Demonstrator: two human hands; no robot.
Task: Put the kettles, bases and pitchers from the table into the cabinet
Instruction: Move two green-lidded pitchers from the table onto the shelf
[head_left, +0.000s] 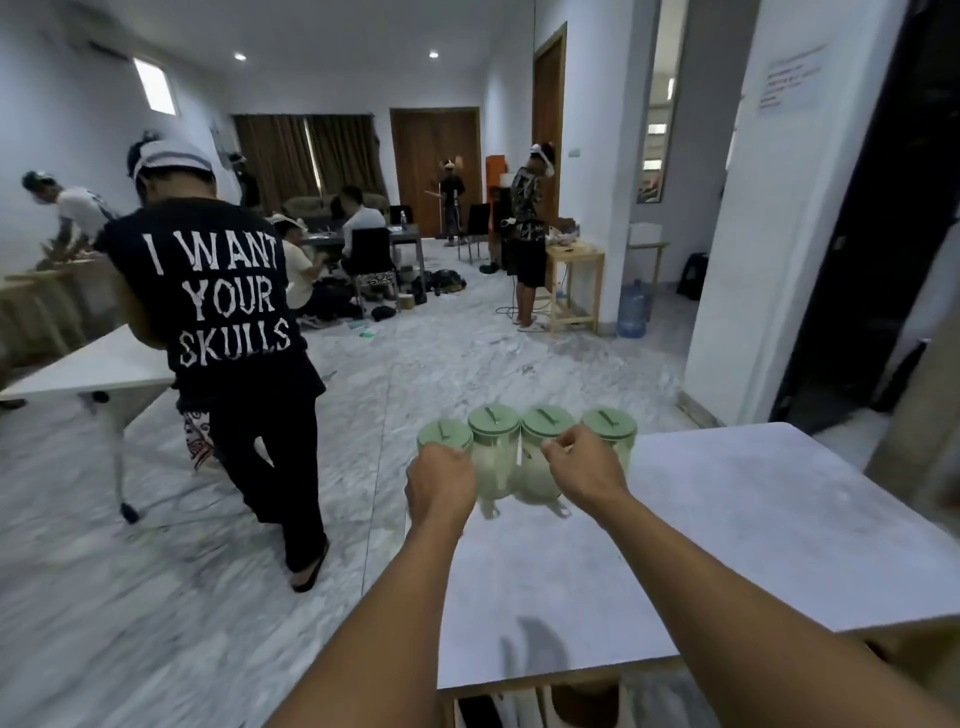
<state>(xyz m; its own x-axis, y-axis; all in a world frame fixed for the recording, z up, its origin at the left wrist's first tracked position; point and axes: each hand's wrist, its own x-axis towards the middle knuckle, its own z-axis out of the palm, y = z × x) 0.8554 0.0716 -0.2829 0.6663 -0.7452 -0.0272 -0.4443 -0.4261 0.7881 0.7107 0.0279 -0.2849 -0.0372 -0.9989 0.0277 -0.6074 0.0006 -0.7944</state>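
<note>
Several clear pitchers with pale green lids (493, 423) hang in a row in front of me, above the far left corner of the white top (753, 519). My left hand (440, 486) grips the handles of the left pair, whose outer lid (444, 435) shows just above my knuckles. My right hand (584, 467) grips the handles of the right pair, with the rightmost lid (609, 425) beyond my fingers. Both arms reach forward. No kettle or base is in view.
A person in a black printed shirt (223, 291) stands close on the left beside a white folding table (98, 364). Marble floor stretches ahead. Below the white top, open cabinet compartments (582, 704) show at the bottom edge. A white pillar (769, 234) and dark doorway stand right.
</note>
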